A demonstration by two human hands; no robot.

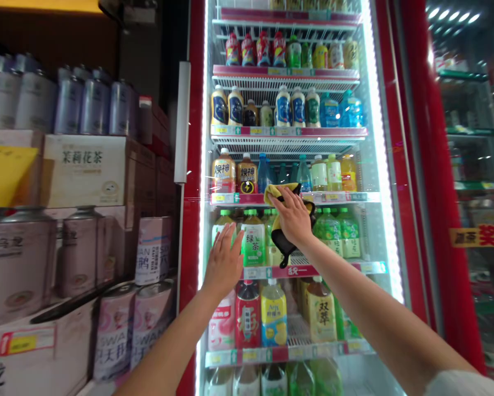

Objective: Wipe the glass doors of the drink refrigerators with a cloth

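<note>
My right hand (293, 217) presses a yellow and black cleaning cloth (282, 242) to the front of a lit drinks fridge. Part of the cloth hangs below the palm, and a corner sticks out above the fingers. Lower and to the left, my left hand (225, 263) is raised with its fingers stretched out and nothing in it. It looks to be on or close to the glass; contact is hard to tell. Behind both hands stand bottled drinks, among them a green tea bottle (253, 242) and an orange-labelled bottle (223, 170).
A white vertical door handle (182, 122) runs along the red fridge frame (192, 231). To the left are stacked tins (79, 250) and a pale carton (85, 170). Another glass-fronted cabinet (473, 165) stands to the right.
</note>
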